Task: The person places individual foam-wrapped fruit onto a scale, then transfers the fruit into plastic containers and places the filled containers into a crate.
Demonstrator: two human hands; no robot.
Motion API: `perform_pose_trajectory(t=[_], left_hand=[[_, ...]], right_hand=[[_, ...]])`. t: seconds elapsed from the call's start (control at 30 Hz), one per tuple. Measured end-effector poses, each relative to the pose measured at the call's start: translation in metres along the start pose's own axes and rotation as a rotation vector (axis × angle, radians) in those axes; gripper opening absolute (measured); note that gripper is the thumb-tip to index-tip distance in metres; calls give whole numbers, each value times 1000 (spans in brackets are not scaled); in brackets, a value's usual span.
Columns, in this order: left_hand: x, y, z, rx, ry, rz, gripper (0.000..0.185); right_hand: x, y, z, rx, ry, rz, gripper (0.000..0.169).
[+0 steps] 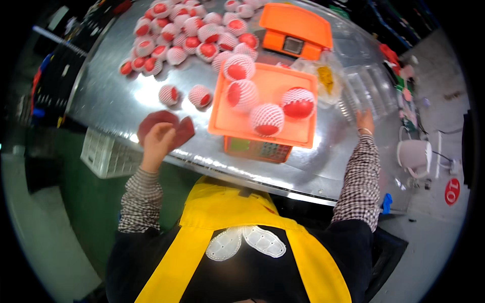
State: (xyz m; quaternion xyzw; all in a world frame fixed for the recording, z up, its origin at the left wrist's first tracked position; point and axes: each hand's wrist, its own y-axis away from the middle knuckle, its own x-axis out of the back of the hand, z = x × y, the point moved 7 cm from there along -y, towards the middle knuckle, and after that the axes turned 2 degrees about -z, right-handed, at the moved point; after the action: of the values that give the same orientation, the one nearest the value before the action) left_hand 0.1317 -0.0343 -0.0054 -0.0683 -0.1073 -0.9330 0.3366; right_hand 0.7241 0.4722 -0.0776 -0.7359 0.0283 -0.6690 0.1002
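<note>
My left hand (157, 142) holds a dark red, folded cloth-like piece (159, 123) above the front left of the metal table. My right hand (365, 120) reaches to clear plastic containers (365, 89) at the table's right; whether its fingers grip one is hard to tell. Between my hands stands an orange weighing scale (261, 146) with a flat orange pan (291, 130). Several red fruits in white foam nets (267, 120) rest on that pan. Two more netted fruits, one left (168, 94) and one right (200, 96), lie beyond my left hand.
A heap of netted red fruits (176, 36) covers the table's far left. Behind the pan sits a second orange device (295, 28), beside a plastic bag with yellow contents (325, 79). A white crate (108, 153) stands below the table's left edge, and a whitish kettle-like vessel (414, 157) at right.
</note>
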Motion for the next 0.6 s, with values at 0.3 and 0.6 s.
perform_pose_trajectory(t=[0.3, 0.6], left_hand=[[13, 135, -91, 413, 22, 191, 23], [-26, 155, -87, 390, 22, 130, 25]], right_hand=[[-18, -15, -23, 195, -469, -294, 35], [-42, -35, 0, 41, -675, -430, 35]])
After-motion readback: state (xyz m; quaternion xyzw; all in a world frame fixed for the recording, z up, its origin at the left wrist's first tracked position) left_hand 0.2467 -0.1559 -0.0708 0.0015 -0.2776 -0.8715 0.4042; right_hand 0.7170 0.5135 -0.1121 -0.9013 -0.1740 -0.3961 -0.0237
